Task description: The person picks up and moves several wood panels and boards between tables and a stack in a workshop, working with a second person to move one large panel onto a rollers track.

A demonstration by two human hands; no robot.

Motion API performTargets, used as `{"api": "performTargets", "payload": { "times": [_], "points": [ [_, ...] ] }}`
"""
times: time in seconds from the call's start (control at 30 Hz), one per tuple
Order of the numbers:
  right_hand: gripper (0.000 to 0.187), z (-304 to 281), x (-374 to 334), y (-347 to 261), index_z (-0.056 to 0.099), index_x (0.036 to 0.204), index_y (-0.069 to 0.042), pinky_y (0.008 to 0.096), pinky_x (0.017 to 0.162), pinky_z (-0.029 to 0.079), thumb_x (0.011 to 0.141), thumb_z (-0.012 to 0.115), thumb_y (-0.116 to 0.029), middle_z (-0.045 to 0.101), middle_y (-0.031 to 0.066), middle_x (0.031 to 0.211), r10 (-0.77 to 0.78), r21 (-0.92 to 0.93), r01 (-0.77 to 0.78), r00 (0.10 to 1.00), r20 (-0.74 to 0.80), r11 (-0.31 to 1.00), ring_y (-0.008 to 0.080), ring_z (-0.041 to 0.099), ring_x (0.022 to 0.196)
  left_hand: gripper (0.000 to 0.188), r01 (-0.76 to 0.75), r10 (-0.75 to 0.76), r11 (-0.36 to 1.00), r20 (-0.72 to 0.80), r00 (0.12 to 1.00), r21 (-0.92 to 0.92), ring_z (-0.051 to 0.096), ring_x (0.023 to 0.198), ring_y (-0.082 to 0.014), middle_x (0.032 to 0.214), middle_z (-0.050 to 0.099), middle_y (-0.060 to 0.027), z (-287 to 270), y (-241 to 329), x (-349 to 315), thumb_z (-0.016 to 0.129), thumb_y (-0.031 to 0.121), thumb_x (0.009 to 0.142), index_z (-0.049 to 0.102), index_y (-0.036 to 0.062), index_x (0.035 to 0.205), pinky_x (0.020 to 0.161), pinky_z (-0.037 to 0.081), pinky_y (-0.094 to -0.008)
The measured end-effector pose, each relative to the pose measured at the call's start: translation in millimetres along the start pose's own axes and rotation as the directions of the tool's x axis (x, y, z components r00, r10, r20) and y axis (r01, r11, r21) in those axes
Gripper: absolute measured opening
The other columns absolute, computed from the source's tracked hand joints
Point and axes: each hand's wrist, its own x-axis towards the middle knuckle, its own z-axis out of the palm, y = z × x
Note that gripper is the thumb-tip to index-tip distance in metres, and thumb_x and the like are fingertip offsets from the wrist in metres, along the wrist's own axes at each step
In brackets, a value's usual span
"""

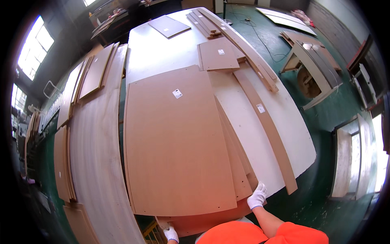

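Note:
Both my hands wear white gloves. My left hand [171, 234] is closed on the near left corner of a reddish-brown board [209, 221], which sticks out toward me from under a stack. My right hand [257, 197] grips the right side of that board, its fingers bent at the edge beside the stack's corner. Over it lies a large brown panel [174, 142] bearing a small white label and a few small holes. More brown panels [235, 162] fan out to the right beneath this one. The fingertips under the board are hidden.
A white-topped table [276, 114] carries the stack, a long narrow board [266, 130], a smaller labelled panel [219, 54] and bundled strips [239, 44]. On the left, a long wooden bench [97, 142] holds leaning piles of panels [97, 73]. A wheeled stand [315, 71] and cable occupy the green floor.

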Motion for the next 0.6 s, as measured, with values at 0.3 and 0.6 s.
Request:
{"api": "performTargets", "payload": {
  "times": [0.3,0.6],
  "points": [
    [0.078,-64,19,-15,0.045,0.139,-0.011,0.0491,0.104,0.038,0.071,0.081,-0.026,0.052,0.0159,0.134,0.075,0.101,-0.097,0.976,0.203,0.990,0.0338,0.050,0.126,0.086,0.308,-0.306,0.952,0.109,0.946,0.004,0.065,0.104,-0.0329,0.120,0.068,-0.0170,-26,42,9,0.043,0.073,0.095,0.062,-0.0051,0.126,0.091,0.051,-0.0442],
    [0.076,-93,71,2,0.070,0.103,0.003,0.0492,0.093,0.050,0.088,0.053,-0.070,0.068,0.0301,0.110,-0.134,0.386,-0.006,0.932,0.336,0.923,0.0444,0.064,0.106,0.089,0.073,-0.072,0.986,-0.011,0.997,0.153,0.067,0.095,-0.0332,0.105,0.071,-0.0249,-34,92,-16,0.041,0.072,0.096,0.066,-0.0114,0.113,0.084,0.052,-0.0446]
  ]
}}
